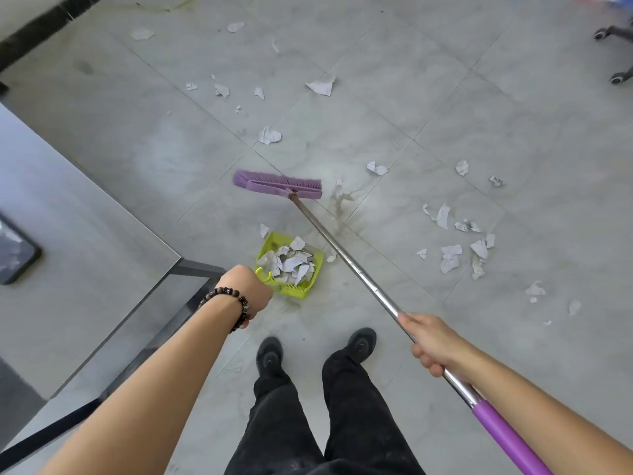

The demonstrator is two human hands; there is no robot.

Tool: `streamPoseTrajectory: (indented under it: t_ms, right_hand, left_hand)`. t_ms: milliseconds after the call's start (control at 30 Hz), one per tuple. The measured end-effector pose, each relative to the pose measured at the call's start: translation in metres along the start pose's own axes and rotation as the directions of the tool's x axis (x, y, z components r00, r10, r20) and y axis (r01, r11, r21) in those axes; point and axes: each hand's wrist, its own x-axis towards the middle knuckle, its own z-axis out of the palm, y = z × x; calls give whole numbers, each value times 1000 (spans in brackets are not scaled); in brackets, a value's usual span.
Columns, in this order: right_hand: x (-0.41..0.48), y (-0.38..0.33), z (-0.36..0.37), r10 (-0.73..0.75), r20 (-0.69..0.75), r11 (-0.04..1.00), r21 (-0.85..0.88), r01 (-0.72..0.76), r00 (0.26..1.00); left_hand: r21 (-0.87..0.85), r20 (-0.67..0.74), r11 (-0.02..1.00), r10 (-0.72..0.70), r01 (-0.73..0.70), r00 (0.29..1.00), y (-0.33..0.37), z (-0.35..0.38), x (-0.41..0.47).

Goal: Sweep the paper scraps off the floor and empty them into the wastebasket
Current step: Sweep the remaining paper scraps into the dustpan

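A lime green dustpan (315, 265) sits on the floor in front of my feet, holding a heap of white paper scraps (291, 262). My left hand (245, 291) is closed around its handle. My right hand (430, 341) grips the metal pole of a purple broom (277, 185), whose head rests on the floor beyond the dustpan. Loose paper scraps (450, 258) lie scattered to the right, and more scraps (322, 85) lie farther ahead. No wastebasket is in view.
A grey table (68, 214) with a dark metal frame fills the left side; a phone (15, 252) lies on it. Chair casters (618, 77) show at the top right. A black strip (41, 29) runs along the top left. My shoes (270, 354) stand on the grey tiles.
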Motion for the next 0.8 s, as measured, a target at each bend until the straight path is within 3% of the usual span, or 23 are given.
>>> streamPoseTrajectory:
  t_ms: [200, 333, 500, 633, 800]
  right_hand:
    - [72, -59, 43, -191, -82, 942, -294, 159, 978]
    - [100, -67, 67, -159, -69, 906, -406, 117, 985]
    - [88, -1, 35, -101, -130, 802, -597, 4, 986]
    - [47, 70, 3, -74, -179, 788, -613, -52, 981]
    - [-7, 112, 13, -6, -175, 913, -402, -66, 985]
  left_hand:
    - [-3, 40, 1000, 1, -1, 999, -48, 10, -25]
    - [-16, 0, 1000, 2, -2, 1000, -93, 13, -40]
    - [-7, -8, 1000, -14, 14, 1000, -119, 25, -46]
    - [-33, 33, 999, -20, 21, 999, -115, 38, -48]
    - [-128, 132, 991, -32, 49, 991, -101, 36, -50]
